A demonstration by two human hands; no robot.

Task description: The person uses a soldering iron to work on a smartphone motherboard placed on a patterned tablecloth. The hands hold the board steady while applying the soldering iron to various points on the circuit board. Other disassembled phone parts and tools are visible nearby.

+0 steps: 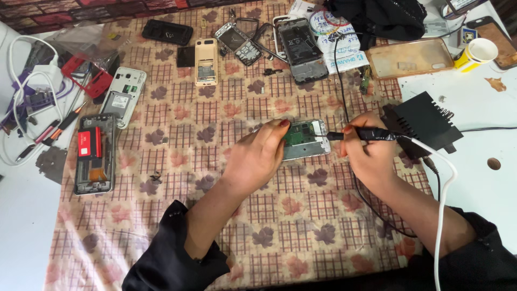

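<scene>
Old phones [113, 97], a black stand [423, 121] and a paper cup [476, 54] lie around on the counter [177, 145], none in the way. The open phone [304, 139] sits in the middle, its long side running left to right. The left hand [258, 156] has its grip closed on the phone's left end and hides it. The right hand [371, 153] has its grip closed around a black tool [361, 134] pointing left at the phone.
</scene>
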